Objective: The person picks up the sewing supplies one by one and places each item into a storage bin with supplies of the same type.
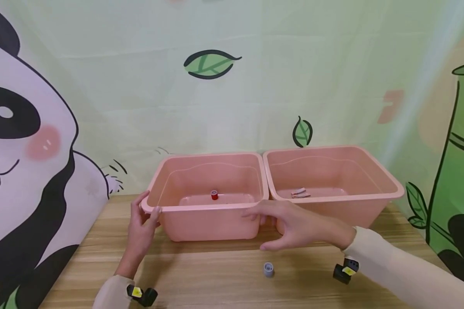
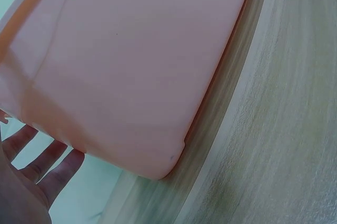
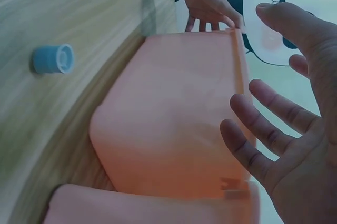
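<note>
Two pink plastic tubs stand side by side on the table. My left hand grips the left tub at its front left corner, thumb at the front rim and fingers along the side. My right hand is spread, fingers apart, before the left tub's front right corner and overlapping the right tub in the head view; it holds nothing. A small red cylinder with a pale top sits inside the left tub. On the table before the tubs stands a small grey-blue cylinder with a ringed, hollow-looking end.
Small pinkish-white strips lie on the right tub's floor. Behind the wooden table hangs a pale green cloth printed with a panda and leaves. Each sleeve carries a small black camera at the wrist.
</note>
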Demonstrator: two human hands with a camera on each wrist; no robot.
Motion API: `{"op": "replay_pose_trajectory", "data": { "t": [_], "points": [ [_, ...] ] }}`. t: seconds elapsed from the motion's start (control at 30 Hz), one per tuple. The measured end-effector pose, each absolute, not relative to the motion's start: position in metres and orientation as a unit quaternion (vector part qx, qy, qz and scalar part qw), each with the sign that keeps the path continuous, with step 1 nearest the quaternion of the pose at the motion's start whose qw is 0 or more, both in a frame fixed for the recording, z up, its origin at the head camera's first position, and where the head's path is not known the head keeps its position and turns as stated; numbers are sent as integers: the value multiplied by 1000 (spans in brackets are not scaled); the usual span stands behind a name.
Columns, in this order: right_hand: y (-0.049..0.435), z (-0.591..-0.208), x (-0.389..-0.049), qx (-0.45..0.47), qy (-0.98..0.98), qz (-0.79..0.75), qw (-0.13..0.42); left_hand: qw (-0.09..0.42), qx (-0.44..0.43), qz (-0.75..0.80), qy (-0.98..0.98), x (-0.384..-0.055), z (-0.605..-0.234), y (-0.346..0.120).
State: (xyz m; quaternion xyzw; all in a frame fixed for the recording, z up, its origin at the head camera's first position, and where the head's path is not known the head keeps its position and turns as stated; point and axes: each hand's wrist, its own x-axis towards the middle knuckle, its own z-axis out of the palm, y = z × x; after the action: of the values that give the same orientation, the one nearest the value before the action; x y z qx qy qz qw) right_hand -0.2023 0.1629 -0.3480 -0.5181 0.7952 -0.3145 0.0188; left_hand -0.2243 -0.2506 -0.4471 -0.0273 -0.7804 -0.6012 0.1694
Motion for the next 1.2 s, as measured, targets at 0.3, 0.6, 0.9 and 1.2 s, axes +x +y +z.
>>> {"op": "replay_pose_trajectory", "data": {
  "t": [0.3, 0.6, 0.9, 1.2],
  "points": [
    [165, -371, -199, -525, 787, -322, 35, 170, -31, -607, -776, -225, -447, -250],
    [170, -398, -197, -481, 813, -315, 88, 172, -29, -609, -774, -225, -448, -250],
    [175, -425, -194, -456, 821, -323, 116, 174, -26, -609, -773, -225, -448, -250],
    [178, -443, -197, -471, 812, -327, 108, 175, -29, -608, -774, -226, -449, -251]
  ]
}}
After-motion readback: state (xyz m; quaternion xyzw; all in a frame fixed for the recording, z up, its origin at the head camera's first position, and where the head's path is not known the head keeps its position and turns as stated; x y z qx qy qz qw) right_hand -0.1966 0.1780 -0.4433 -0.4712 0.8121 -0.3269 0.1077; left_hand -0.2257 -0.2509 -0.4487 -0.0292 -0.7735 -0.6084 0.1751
